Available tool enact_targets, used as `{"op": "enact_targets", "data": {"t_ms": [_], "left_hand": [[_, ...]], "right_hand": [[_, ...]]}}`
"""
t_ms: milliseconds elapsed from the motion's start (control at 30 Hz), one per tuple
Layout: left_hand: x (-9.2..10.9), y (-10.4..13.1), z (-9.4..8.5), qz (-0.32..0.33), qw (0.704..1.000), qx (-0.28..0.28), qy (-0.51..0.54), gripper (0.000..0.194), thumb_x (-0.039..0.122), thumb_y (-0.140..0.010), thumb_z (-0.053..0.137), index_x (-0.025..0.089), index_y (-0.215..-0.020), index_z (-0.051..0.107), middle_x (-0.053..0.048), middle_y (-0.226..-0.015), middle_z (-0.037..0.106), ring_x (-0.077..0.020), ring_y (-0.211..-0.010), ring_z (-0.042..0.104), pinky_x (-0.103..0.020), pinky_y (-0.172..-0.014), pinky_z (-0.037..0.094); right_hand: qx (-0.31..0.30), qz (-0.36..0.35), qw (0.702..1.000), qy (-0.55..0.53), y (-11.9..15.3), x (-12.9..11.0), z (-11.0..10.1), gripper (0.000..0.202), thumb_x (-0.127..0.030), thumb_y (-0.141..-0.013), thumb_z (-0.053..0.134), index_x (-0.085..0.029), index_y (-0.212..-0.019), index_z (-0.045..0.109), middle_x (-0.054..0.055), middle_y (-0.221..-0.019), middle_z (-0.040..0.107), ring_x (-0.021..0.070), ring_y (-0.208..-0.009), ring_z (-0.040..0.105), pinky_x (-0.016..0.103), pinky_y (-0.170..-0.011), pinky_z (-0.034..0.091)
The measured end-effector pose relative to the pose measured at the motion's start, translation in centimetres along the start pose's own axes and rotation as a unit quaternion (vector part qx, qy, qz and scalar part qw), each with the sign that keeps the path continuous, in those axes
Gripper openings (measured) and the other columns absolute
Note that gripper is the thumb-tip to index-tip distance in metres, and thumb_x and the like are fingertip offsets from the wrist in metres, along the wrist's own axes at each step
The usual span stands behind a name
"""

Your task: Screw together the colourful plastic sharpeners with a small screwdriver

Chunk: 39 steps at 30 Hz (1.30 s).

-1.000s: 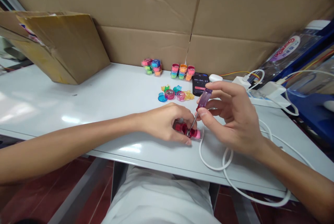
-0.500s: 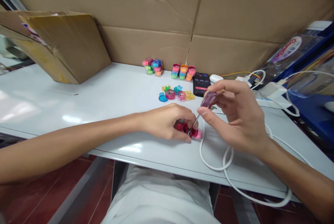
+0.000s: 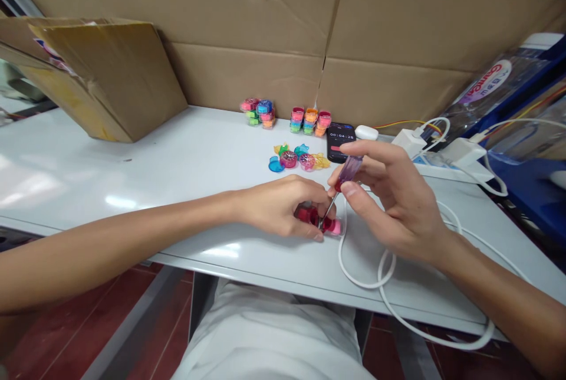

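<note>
My left hand rests on the table and pins down a small red and pink plastic toy piece, its fingers closed around the sides. Between the thumb and fingers of my right hand is a screwdriver with a see-through purple handle. Its metal shaft slants down to the left, and the tip reaches into the hollow of the red piece. Whether a screw sits under the tip is too small to see. Beyond my hands lie loose toy parts, among them a pink dial and a blue clear cover.
Stacks of coloured toy pieces stand at the back, beside a phone running a timer. A white cable loops across the table's right side near a power strip. A cardboard box stands at the left.
My right hand has shifted slightly left, its grip on the screwdriver handle has changed and the handle stands a little steeper. My left hand and the red piece stay in place.
</note>
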<state>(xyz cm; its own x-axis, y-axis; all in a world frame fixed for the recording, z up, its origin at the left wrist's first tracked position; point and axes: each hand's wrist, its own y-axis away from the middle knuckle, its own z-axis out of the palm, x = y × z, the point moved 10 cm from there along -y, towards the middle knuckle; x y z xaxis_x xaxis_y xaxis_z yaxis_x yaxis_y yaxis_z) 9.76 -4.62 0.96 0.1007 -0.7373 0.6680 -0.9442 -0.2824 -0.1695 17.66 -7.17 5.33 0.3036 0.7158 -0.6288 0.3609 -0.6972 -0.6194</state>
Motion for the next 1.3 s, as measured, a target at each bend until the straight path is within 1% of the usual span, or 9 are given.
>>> {"op": "enact_targets", "data": {"t_ms": [200,300,500,600,733,800,1033,1167,1300], "left_hand": [[0.0,0.1,-0.1,0.005,1.000,0.005,0.001,0.015,0.022,-0.083,0.076,0.013,-0.093,0.068,-0.005,-0.094,0.068,-0.0162,-0.084,0.060,-0.028,-0.077,0.047],[0.0,0.1,0.0,0.006,1.000,0.001,0.003,0.014,0.021,-0.083,0.076,0.014,-0.093,0.068,-0.005,-0.093,0.068,-0.0158,-0.083,0.059,-0.028,-0.076,0.047],[0.0,0.1,-0.1,0.001,1.000,0.001,-0.010,0.017,0.026,-0.083,0.076,0.014,-0.092,0.067,-0.004,-0.088,0.064,-0.0151,-0.079,0.057,-0.027,-0.072,0.046],[0.0,0.1,-0.1,0.006,1.000,0.006,-0.010,0.017,0.025,-0.083,0.076,0.014,-0.094,0.069,-0.005,-0.091,0.066,-0.0159,-0.081,0.059,-0.028,-0.074,0.047],[-0.2,0.1,-0.1,0.002,1.000,0.012,-0.015,0.017,0.022,-0.082,0.077,0.014,-0.096,0.070,-0.005,-0.090,0.067,-0.0154,-0.079,0.060,-0.028,-0.073,0.048],[-0.1,0.2,-0.1,0.003,1.000,0.013,-0.010,0.018,0.020,-0.082,0.077,0.015,-0.097,0.070,-0.005,-0.092,0.069,-0.0158,-0.082,0.061,-0.028,-0.075,0.048],[0.0,0.2,-0.2,0.004,1.000,0.012,-0.002,0.017,0.022,-0.082,0.077,0.015,-0.096,0.071,-0.005,-0.090,0.069,-0.0139,-0.076,0.059,-0.026,-0.071,0.048],[-0.2,0.1,-0.1,-0.004,1.000,0.010,0.003,0.017,0.024,-0.082,0.077,0.015,-0.095,0.070,-0.004,-0.088,0.068,-0.0137,-0.074,0.059,-0.026,-0.069,0.047],[-0.1,0.1,-0.1,-0.002,1.000,0.007,-0.002,0.017,0.024,-0.083,0.076,0.015,-0.095,0.070,-0.004,-0.087,0.067,-0.0142,-0.076,0.059,-0.026,-0.070,0.047]], "right_hand": [[0.022,-0.048,0.997,0.047,0.0,-0.7,-0.6,0.057,-0.009,-0.089,0.068,-0.037,-0.137,0.057,0.002,-0.113,0.066,0.0208,-0.092,0.066,0.042,-0.084,0.057],[0.016,-0.049,0.998,0.048,-0.2,-0.9,-0.3,0.050,-0.005,-0.091,0.063,-0.034,-0.132,0.060,0.002,-0.111,0.066,0.0197,-0.096,0.065,0.040,-0.088,0.056],[-0.017,0.011,0.998,-0.066,-0.1,0.0,0.4,0.051,-0.010,-0.099,0.048,-0.034,-0.144,0.045,0.003,-0.100,0.062,0.0182,-0.086,0.066,0.038,-0.078,0.059],[-0.009,-0.020,1.000,-0.009,-0.1,-0.5,0.1,0.050,-0.010,-0.096,0.057,-0.032,-0.140,0.052,0.002,-0.099,0.064,0.0184,-0.086,0.065,0.038,-0.078,0.057],[0.057,-0.106,0.987,0.109,-0.4,-2.5,-1.3,0.052,-0.009,-0.086,0.073,-0.032,-0.132,0.065,0.004,-0.106,0.068,0.0180,-0.086,0.061,0.037,-0.076,0.054],[0.077,-0.120,0.979,0.145,-0.6,-3.0,-1.7,0.052,-0.010,-0.083,0.077,-0.033,-0.129,0.068,0.004,-0.103,0.067,0.0180,-0.083,0.060,0.036,-0.071,0.054],[0.036,-0.045,0.996,0.075,-0.6,-0.8,-1.7,0.056,-0.014,-0.091,0.066,-0.039,-0.141,0.060,0.005,-0.112,0.069,0.0223,-0.097,0.066,0.043,-0.088,0.059],[0.019,0.002,1.000,0.013,-0.4,0.5,-1.6,0.055,-0.014,-0.095,0.061,-0.037,-0.145,0.056,0.005,-0.121,0.068,0.0204,-0.098,0.067,0.041,-0.087,0.060],[0.039,-0.015,0.998,0.045,-0.6,-0.1,-1.9,0.048,-0.013,-0.090,0.069,-0.034,-0.132,0.067,0.002,-0.105,0.072,0.0189,-0.089,0.067,0.039,-0.082,0.057]]}}
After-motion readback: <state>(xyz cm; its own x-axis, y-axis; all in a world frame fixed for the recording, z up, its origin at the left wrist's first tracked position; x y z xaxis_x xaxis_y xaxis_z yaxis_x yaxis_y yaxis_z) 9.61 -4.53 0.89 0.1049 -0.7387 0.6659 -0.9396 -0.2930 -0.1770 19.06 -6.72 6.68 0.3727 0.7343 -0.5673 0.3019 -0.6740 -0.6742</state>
